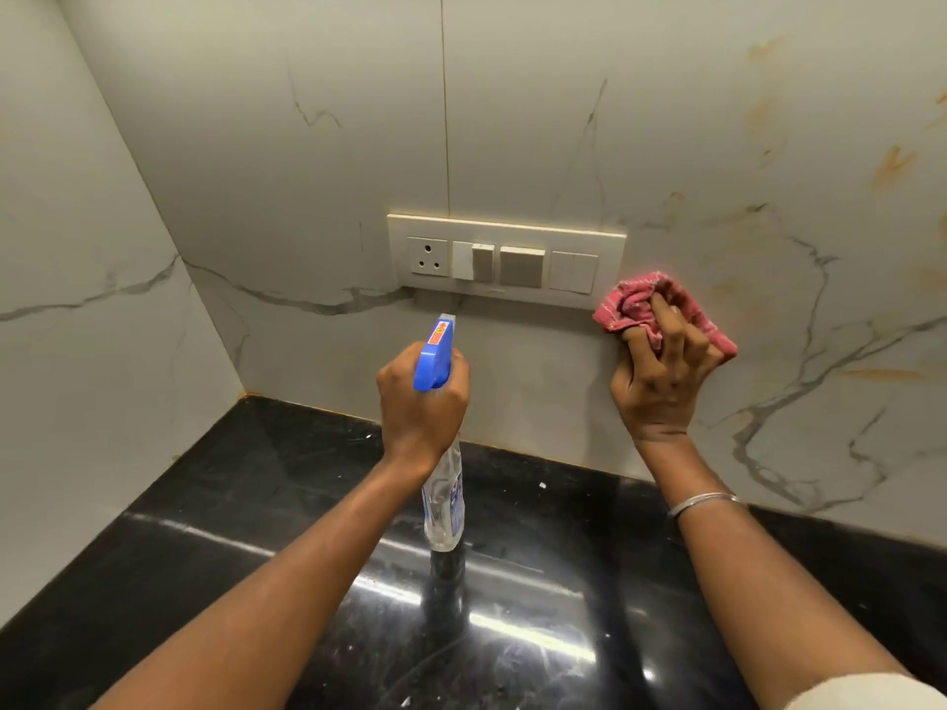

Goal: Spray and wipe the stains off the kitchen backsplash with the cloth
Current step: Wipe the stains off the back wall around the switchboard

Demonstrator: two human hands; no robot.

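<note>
My left hand (420,397) grips the neck of a clear spray bottle (444,504) with a blue trigger head (435,358); its nozzle points at the white marble backsplash (538,381) just below the switch panel. My right hand (661,381) holds a bunched pink cloth (635,299) against the backsplash, right of the panel's lower corner. Orange-brown stains (894,166) mark the wall at the upper right, with a further streak (881,374) right of the cloth.
A cream switch panel (505,258) with one socket and several switches is set in the wall between my hands. The black polished countertop (256,530) runs below. A side wall (77,299) closes the corner on the left.
</note>
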